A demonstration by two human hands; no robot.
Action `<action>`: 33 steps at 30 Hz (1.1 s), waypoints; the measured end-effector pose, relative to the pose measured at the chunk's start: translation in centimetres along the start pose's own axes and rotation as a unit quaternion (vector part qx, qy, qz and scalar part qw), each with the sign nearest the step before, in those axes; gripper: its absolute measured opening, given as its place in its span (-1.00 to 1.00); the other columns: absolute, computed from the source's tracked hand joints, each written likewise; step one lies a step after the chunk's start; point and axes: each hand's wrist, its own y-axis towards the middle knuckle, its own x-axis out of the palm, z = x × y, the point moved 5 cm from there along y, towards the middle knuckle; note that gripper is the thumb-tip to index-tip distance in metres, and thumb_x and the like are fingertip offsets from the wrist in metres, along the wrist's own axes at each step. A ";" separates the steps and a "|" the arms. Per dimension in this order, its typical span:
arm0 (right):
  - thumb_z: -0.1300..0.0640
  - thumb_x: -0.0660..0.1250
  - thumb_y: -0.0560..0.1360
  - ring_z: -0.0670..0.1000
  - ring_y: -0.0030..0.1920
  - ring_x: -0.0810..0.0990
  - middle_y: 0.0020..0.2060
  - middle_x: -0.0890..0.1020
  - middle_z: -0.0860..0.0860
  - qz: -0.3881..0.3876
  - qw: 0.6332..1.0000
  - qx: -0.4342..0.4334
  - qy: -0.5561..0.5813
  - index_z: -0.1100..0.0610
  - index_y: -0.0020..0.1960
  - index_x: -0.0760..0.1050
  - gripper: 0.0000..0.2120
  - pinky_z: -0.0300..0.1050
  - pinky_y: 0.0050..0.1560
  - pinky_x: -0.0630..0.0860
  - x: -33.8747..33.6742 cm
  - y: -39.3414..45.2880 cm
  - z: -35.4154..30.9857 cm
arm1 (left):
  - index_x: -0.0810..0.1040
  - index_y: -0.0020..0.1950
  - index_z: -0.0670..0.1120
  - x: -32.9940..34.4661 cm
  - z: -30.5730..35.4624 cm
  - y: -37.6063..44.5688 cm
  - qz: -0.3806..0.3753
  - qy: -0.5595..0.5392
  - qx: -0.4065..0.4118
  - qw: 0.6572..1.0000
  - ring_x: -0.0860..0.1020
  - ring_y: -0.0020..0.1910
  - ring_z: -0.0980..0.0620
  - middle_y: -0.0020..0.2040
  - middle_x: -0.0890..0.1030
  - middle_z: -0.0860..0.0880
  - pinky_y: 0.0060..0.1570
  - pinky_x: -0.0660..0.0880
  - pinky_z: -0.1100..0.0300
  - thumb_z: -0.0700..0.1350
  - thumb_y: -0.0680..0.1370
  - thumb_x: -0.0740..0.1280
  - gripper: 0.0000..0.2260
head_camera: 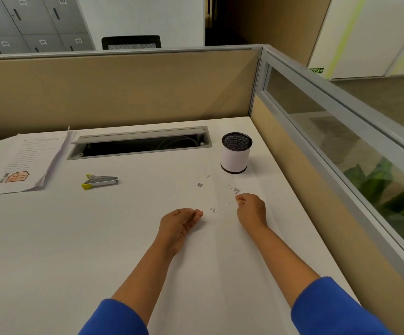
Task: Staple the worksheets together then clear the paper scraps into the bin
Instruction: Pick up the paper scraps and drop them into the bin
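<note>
Two hands rest on our desk (pixel 99 238): left hand (pixel 180 222) cupped loosely beside the paper scraps (pixel 213 210), right hand (pixel 250 206) pinching one; bin (pixel 236 153) just beyond.

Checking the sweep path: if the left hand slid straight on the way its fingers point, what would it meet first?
Probably the paper scraps just beyond the left hand; the right hand lies further along that line.

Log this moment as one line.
phase: clearing scraps | right hand: pinching paper scrap | left hand: cupped, open | stapler: idle
</note>
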 end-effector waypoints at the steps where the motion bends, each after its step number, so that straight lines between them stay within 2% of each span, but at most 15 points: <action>1: 0.35 0.15 0.55 0.13 0.22 0.53 0.20 0.56 0.16 -0.001 1.000 -0.019 -0.018 0.26 0.22 0.52 -0.70 -0.12 0.19 0.45 0.3 0.0 -0.4 | 0.54 -0.15 -0.34 0.0 0.1 0.0 0.009 -0.004 -0.001 1.000 0.66 -0.25 -0.01 -0.21 0.63 -0.21 -0.27 0.61 0.30 -0.38 0.52 0.25 -0.91; 4: 0.39 0.13 0.51 0.11 0.27 0.48 0.25 0.52 0.15 -0.022 0.994 -0.080 -0.066 0.25 0.25 0.51 -0.63 -0.22 0.20 0.36 1.5 -0.4 -1.9 | 0.55 -0.18 -0.34 0.0 0.2 0.0 0.031 -0.015 -0.008 0.999 0.66 -0.32 0.01 -0.25 0.63 -0.19 -0.33 0.59 0.33 -0.40 0.49 0.28 -0.92; 6: 0.40 0.12 0.47 0.11 0.22 0.49 0.21 0.51 0.13 -0.046 0.983 -0.125 -0.124 0.24 0.22 0.52 -0.61 -0.18 0.13 0.37 2.7 -1.1 -3.0 | 0.54 -0.18 -0.33 0.0 0.2 0.2 0.041 -0.023 -0.016 0.999 0.66 -0.34 0.01 -0.27 0.63 -0.19 -0.34 0.59 0.33 -0.41 0.48 0.28 -0.93; 11: 0.29 0.12 0.54 0.12 0.09 0.51 0.09 0.52 0.14 -0.066 0.951 -0.216 -0.212 0.25 0.08 0.55 -0.75 -0.16 -0.10 0.34 4.4 -2.3 -4.4 | 0.51 -0.07 -0.29 0.1 0.4 0.4 0.053 -0.028 -0.035 0.998 0.64 -0.37 0.01 -0.23 0.61 -0.20 -0.35 0.60 0.30 -0.44 0.48 0.27 -0.90; 15: 0.34 0.16 0.49 0.11 -0.02 0.55 -0.05 0.55 0.13 -0.087 0.945 -0.216 -0.230 0.28 0.01 0.60 -0.75 -0.09 -0.09 0.42 4.5 -1.9 -4.6 | 0.54 -0.08 -0.29 0.4 0.4 0.3 0.052 -0.014 -0.058 0.997 0.59 -0.25 -0.02 -0.20 0.59 -0.19 -0.37 0.60 0.33 -0.44 0.50 0.23 -0.87; 20: 0.38 0.21 0.44 0.12 -0.01 0.62 -0.03 0.66 0.15 -0.097 0.936 -0.228 -0.250 0.24 0.02 0.63 -0.73 -0.05 0.03 0.54 3.9 -1.2 -5.2 | 0.56 -0.14 -0.29 0.5 0.3 0.3 0.063 -0.004 -0.077 0.995 0.61 -0.42 0.04 -0.34 0.61 -0.15 -0.39 0.60 0.31 -0.44 0.50 0.23 -0.86; 24: 0.34 0.22 0.41 0.12 0.00 0.62 -0.05 0.68 0.14 -0.107 0.944 -0.219 -0.222 0.26 -0.03 0.62 -0.76 -0.04 0.05 0.54 3.2 -0.8 -5.3 | 0.55 -0.13 -0.30 0.4 0.4 0.3 0.055 0.000 -0.076 0.996 0.62 -0.44 0.05 -0.28 0.59 -0.16 -0.38 0.60 0.32 -0.44 0.50 0.22 -0.86; 26: 0.30 0.27 0.42 0.06 -0.01 0.61 -0.04 0.68 0.08 -0.126 0.962 -0.177 -0.167 0.23 -0.04 0.62 -0.81 -0.11 0.06 0.51 2.5 -0.4 -4.8 | 0.55 -0.11 -0.30 0.4 0.4 0.3 0.046 -0.006 -0.079 0.996 0.62 -0.42 0.04 -0.30 0.60 -0.16 -0.38 0.60 0.32 -0.44 0.50 0.22 -0.87; 27: 0.29 0.31 0.41 0.02 -0.08 0.60 -0.09 0.68 0.06 -0.133 0.976 -0.135 -0.106 0.20 -0.07 0.63 -0.85 -0.14 0.03 0.51 2.0 -0.2 -4.3 | 0.55 -0.11 -0.31 0.3 0.5 0.3 0.041 -0.011 -0.083 0.996 0.63 -0.43 0.04 -0.32 0.62 -0.15 -0.38 0.60 0.32 -0.44 0.49 0.23 -0.87; 28: 0.30 0.33 0.41 0.00 -0.18 0.57 -0.18 0.66 0.07 -0.140 0.987 -0.078 -0.013 0.18 -0.15 0.62 -0.89 -0.14 -0.03 0.52 1.4 0.0 -3.6 | 0.55 -0.10 -0.31 0.2 0.5 0.4 0.035 -0.014 -0.087 0.995 0.64 -0.44 0.05 -0.35 0.62 -0.14 -0.37 0.60 0.31 -0.44 0.49 0.23 -0.88; 29: 0.32 0.34 0.41 -0.02 -0.29 0.52 -0.27 0.61 0.08 -0.150 0.983 -0.012 0.109 0.16 -0.23 0.58 -0.89 -0.16 -0.13 0.53 0.9 0.1 -2.8 | 0.54 -0.10 -0.31 0.1 0.6 0.4 0.029 -0.016 -0.091 0.995 0.64 -0.45 0.05 -0.36 0.62 -0.14 -0.36 0.61 0.31 -0.43 0.50 0.23 -0.88; 30: 0.35 0.32 0.42 -0.04 -0.35 0.45 -0.33 0.54 0.08 -0.162 0.956 0.054 0.238 0.16 -0.26 0.54 -0.85 -0.21 -0.25 0.50 0.6 0.2 -2.0 | 0.54 -0.10 -0.31 0.0 0.6 0.5 0.023 -0.018 -0.095 0.995 0.64 -0.45 0.06 -0.35 0.62 -0.14 -0.36 0.61 0.31 -0.43 0.50 0.23 -0.88; 31: 0.39 0.28 0.45 -0.06 -0.38 0.40 -0.35 0.48 0.07 -0.173 0.907 0.115 0.367 0.19 -0.25 0.51 -0.83 -0.28 -0.34 0.46 0.4 0.1 -1.3 | 0.54 -0.10 -0.31 -0.1 0.6 0.5 0.019 -0.017 -0.096 0.995 0.64 -0.44 0.06 -0.33 0.62 -0.15 -0.36 0.61 0.31 -0.43 0.50 0.23 -0.88; 33: 0.41 0.17 0.50 -0.07 -0.37 0.35 -0.35 0.40 0.06 -0.185 0.778 0.213 0.562 0.26 -0.19 0.50 -0.82 -0.36 -0.47 0.44 0.2 0.0 -0.4 | 0.55 -0.08 -0.31 -0.1 0.6 0.5 0.014 -0.012 -0.097 0.995 0.65 -0.43 0.06 -0.26 0.60 -0.16 -0.35 0.61 0.31 -0.43 0.49 0.23 -0.88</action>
